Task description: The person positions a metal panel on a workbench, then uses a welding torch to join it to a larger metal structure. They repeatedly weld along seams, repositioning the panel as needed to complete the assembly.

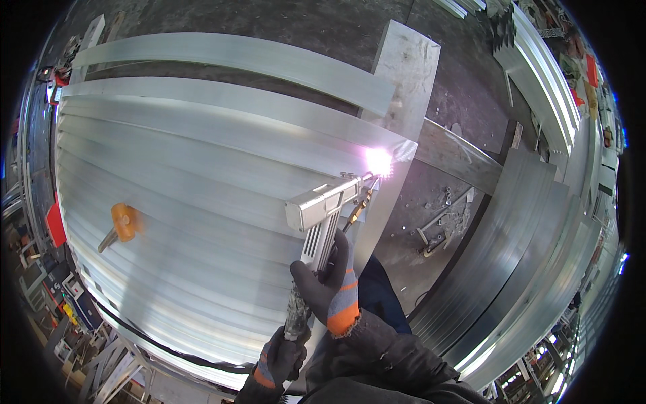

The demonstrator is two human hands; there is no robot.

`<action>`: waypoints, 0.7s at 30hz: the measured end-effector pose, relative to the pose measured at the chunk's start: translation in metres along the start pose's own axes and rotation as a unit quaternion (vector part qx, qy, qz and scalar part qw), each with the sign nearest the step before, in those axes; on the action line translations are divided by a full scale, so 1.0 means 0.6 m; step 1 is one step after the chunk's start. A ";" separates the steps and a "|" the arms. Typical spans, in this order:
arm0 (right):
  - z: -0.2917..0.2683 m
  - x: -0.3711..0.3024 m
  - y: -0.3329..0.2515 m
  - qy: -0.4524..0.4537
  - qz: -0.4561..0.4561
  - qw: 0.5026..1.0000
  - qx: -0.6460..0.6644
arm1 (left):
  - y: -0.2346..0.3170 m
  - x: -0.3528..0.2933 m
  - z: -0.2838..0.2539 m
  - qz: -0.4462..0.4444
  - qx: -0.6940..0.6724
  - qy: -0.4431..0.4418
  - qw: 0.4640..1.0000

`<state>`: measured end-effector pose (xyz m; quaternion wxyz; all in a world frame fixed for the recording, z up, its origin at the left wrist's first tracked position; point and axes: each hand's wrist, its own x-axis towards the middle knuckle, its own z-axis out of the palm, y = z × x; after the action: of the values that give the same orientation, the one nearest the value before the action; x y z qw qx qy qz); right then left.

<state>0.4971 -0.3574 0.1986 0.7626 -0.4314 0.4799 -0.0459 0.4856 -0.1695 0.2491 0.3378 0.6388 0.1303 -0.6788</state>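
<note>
My right hand point(330, 289), in a dark grey and orange work glove, is closed round the grip of a silver handheld welding gun point(319, 205). Lower down, my gloved left hand point(284, 355) grips the dark sleeved cable point(296, 315) at the bottom of the gun. Beside the nozzle runs a brass-coloured wire-feed tube point(358, 210). A white-pink glow point(378, 161) at the tip hides the exact contact point. It lies near the right end of a ribbed silver metal panel point(188, 161), by the crossing end piece point(404, 74).
An orange-headed mallet point(124, 222) lies on the panel's left part. Long metal profiles point(498, 249) are stacked at the right, with more point(542, 74) at the far right. Bolts and small metal pieces point(444, 225) are on the floor between. A red object point(55, 224) touches the left edge.
</note>
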 end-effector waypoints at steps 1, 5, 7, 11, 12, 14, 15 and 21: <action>0.000 -0.001 0.000 -0.002 -0.005 1.000 0.011 | -0.001 0.001 0.000 -0.005 0.007 0.002 1.000; 0.000 -0.005 0.002 0.001 0.000 1.000 0.007 | -0.012 0.004 0.001 -0.083 -0.080 0.004 0.993; 0.000 -0.007 0.004 -0.002 -0.003 1.000 0.012 | -0.016 0.002 -0.002 -0.022 -0.081 -0.008 0.996; 0.000 -0.011 0.009 -0.001 -0.001 1.000 -0.012 | -0.019 -0.002 0.000 -0.033 0.006 -0.004 0.999; 0.000 -0.011 0.011 -0.001 -0.003 1.000 -0.018 | -0.019 -0.003 0.000 -0.036 -0.017 0.002 0.999; 0.000 -0.014 0.013 -0.002 -0.001 1.000 -0.016 | -0.021 -0.003 0.002 -0.054 -0.006 0.008 0.999; 0.000 -0.016 0.014 -0.003 0.003 1.000 -0.008 | -0.024 -0.003 0.003 -0.070 -0.037 0.012 0.997; -0.001 -0.026 0.019 0.001 0.011 1.000 -0.017 | -0.049 -0.006 0.003 -0.007 -0.071 0.005 0.997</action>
<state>0.4846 -0.3429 0.2011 0.7549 -0.4395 0.4858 -0.0298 0.4658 -0.1479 0.2454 0.3769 0.6158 0.1842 -0.6670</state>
